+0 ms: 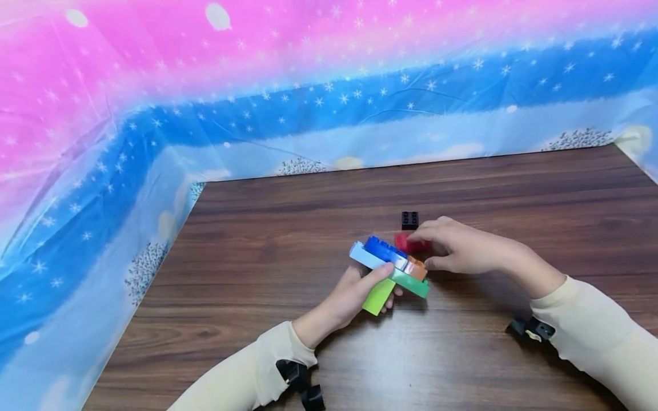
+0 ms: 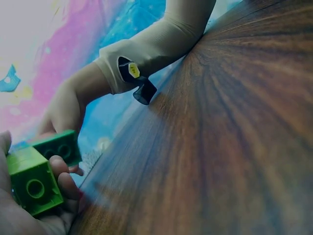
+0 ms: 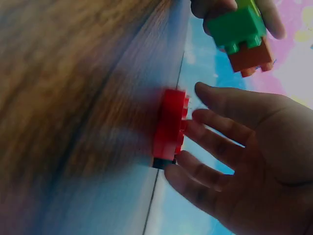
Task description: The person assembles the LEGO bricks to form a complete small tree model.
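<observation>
A joined cluster of toy building bricks is held in my left hand [image 1: 354, 291], thumb across its top. In it are a light blue brick [image 1: 364, 256], a dark blue brick [image 1: 380, 249], an orange brick [image 1: 416, 268], a green brick [image 1: 411, 282] and a lime green brick [image 1: 379, 297]. My right hand [image 1: 457, 245] reaches over a red brick [image 3: 169, 122] lying on the table. In the right wrist view its fingers are spread and loosely bent beside the studs; whether a fingertip touches them I cannot tell. The thumb stands apart from the brick.
A small black brick [image 1: 409, 220] lies just beyond the red one on the dark wooden table [image 1: 267, 228]. A pink and blue patterned cloth [image 1: 308, 114] hangs along the back and left table edges. Black wrist mounts sit on both cream sleeves [image 1: 591, 319].
</observation>
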Demonstrator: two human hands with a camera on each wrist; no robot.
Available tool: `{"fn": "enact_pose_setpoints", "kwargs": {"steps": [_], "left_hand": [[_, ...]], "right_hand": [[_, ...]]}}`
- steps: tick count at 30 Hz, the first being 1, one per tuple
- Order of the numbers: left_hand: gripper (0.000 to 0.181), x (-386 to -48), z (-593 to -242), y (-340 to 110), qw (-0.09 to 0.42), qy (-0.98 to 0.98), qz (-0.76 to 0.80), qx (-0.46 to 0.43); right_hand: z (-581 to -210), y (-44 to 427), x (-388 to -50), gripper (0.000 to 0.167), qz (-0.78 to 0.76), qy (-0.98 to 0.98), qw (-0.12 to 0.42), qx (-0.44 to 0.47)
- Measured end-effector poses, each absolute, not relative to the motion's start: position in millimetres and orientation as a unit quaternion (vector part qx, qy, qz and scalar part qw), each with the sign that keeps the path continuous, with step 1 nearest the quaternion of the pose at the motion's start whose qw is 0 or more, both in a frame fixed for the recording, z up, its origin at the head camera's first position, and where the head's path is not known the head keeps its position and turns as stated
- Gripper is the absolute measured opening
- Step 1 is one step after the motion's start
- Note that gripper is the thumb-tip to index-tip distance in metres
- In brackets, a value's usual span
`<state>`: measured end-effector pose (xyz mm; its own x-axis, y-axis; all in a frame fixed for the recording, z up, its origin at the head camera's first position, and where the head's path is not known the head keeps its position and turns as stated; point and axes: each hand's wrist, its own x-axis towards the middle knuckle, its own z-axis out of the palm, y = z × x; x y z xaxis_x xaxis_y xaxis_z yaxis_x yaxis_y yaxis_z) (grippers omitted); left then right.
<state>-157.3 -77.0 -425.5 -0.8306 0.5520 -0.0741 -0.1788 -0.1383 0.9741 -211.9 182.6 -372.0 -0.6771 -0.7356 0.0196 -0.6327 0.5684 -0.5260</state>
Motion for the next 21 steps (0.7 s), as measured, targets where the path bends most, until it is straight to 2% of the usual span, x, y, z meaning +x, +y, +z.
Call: {"fn": "enact_pose_setpoints", "kwargs": {"steps": [3,8,13,15,21], "left_hand": [[0.033,-158,-426,-78,0.251,0.598,0.742,0.171],[0.029,-158,-427,-79,0.254,0.592,0.743,0.182],[0.031,-157,-425,-80,0.259,0.597,0.737,0.182],[0.033,-156,-425,-80,0.263,0.598,0.735,0.182],[0.04,-157,-425,-80,0.269,0.601,0.729,0.188]], "right_hand": [[-373,179,-209,0.033,-0.237,0.883,0.099,-0.394],[-371,175,-203,0.039,-0.192,0.887,0.114,-0.404],[-360,184,-206,0.028,-0.218,0.878,0.204,-0.374],[-355,192,-208,0.03,-0.254,0.873,0.216,-0.355],[-344,202,-210,0.046,-0.379,0.845,0.188,-0.328]]}}
